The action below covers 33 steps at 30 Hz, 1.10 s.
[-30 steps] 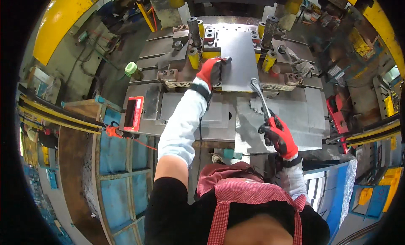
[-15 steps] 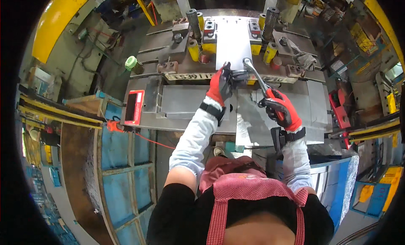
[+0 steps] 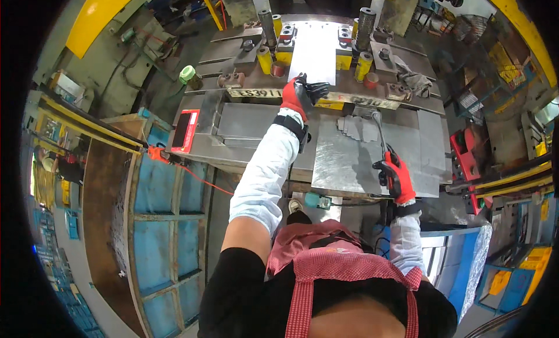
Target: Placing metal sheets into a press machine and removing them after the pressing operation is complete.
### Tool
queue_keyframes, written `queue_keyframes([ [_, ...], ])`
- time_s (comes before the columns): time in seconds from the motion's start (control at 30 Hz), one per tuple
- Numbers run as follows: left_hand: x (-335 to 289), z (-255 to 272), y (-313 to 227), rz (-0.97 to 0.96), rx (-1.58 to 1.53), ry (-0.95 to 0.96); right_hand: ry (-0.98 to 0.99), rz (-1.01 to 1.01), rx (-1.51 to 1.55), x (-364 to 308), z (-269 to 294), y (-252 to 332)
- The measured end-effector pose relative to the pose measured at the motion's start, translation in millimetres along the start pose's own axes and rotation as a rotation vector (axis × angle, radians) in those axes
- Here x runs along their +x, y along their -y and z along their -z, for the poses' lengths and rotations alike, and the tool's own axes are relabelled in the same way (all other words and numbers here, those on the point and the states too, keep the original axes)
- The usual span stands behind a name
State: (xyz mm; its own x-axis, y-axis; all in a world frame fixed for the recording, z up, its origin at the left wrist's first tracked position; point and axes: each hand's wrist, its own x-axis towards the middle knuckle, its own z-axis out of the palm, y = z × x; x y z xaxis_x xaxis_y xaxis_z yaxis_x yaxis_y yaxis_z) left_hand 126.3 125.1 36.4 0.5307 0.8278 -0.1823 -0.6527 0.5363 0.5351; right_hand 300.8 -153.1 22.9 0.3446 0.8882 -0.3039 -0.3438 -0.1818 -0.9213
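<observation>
My left hand point(image 3: 303, 97), in a red glove with black palm and fingers, is at the near end of a bright white sheet point(image 3: 313, 55). Its fingers stretch out to the right, and no object shows in them. Whether they touch the sheet I cannot tell. The sheet lies between the posts of a metal die. Farther right, my right hand point(image 3: 397, 178), gloved the same way, is closed around a long-handled metal tool with a round head point(image 3: 381, 128). This tool points away from me over a flat grey metal sheet point(image 3: 343, 163).
Yellow and dark posts point(image 3: 364, 64) flank the white sheet. Left of the grey sheet are a metal block point(image 3: 247, 122) and a red-framed panel point(image 3: 185, 131). A green-capped container point(image 3: 187, 76) stands at far left, a grey rag point(image 3: 414, 82) at right. A blue-panelled frame point(image 3: 157, 210) stands lower left.
My right hand has drawn the tool back from the white sheet, toward me and over the grey sheet. My left hand has shifted slightly away and left, still near the white sheet's end.
</observation>
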Motion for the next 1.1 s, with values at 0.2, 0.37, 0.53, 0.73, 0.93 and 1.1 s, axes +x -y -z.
queue_keyframes([
  [0.2,-8.9,18.5,8.2,-0.152,0.150,0.108,0.116,0.038,0.011,-9.9,15.3,-20.0],
  [0.37,-115.7,57.4,1.7,-0.448,1.297,-0.204,0.009,0.055,-0.077,-18.1,36.4,-33.2],
  [0.53,-310.9,76.4,-26.2,-0.807,1.744,-0.189,-0.098,-0.012,0.011,-16.7,69.1,-48.4],
  [0.73,-480.2,39.0,-32.5,-0.506,1.233,-0.991,-0.077,-0.132,-0.264,0.9,50.0,-33.8],
  [0.93,-540.2,12.7,-8.6,-0.637,1.411,-1.212,0.185,0.058,-0.385,20.8,-49.0,-10.3],
  [1.1,-541.8,32.5,-11.4,-0.603,1.356,-1.391,0.607,0.072,-0.305,20.9,-97.2,17.5],
])
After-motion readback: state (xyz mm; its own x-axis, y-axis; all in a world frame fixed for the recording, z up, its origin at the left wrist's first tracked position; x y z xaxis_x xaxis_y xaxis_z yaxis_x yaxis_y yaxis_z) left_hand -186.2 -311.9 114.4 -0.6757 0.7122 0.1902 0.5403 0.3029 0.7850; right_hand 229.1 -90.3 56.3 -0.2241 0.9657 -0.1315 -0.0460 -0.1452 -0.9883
